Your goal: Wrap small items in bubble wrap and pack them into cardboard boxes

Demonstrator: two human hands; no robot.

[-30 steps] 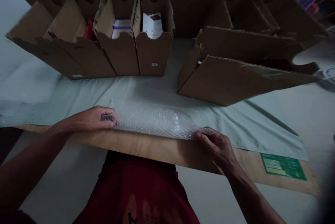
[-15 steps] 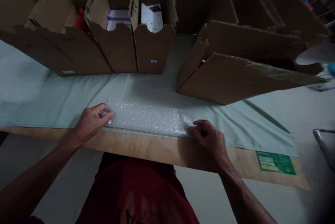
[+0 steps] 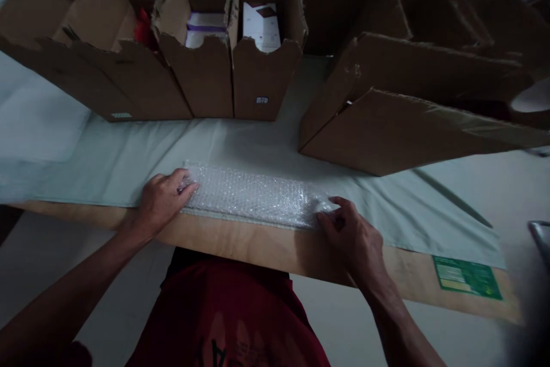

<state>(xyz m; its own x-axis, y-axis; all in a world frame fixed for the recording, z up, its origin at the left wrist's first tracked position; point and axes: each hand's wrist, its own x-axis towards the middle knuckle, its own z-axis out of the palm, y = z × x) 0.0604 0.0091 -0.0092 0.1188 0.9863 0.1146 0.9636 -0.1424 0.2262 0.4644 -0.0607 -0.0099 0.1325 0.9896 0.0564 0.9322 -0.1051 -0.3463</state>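
A flat, folded strip of clear bubble wrap (image 3: 251,195) lies lengthwise on the pale green cloth (image 3: 240,141), close to the table's front edge. My left hand (image 3: 165,198) pinches its left end between thumb and fingers. At the opposite end, my right hand (image 3: 354,232) grips the corner, thumb below and fingers curled over it. Whether anything is folded inside the wrap, I cannot tell.
Several upright cardboard file boxes (image 3: 253,81) stand behind, one with white cartons inside. More cardboard boxes (image 3: 412,132) stand at the right, angled toward me. A green printed sheet (image 3: 467,277) is on the wooden table edge (image 3: 253,244). Whitish plastic sheeting (image 3: 38,115) lies at far left.
The view has shifted slightly, so everything appears a little further right. Both hands keep their hold on the ends of the bubble wrap, which looks nearly unchanged.
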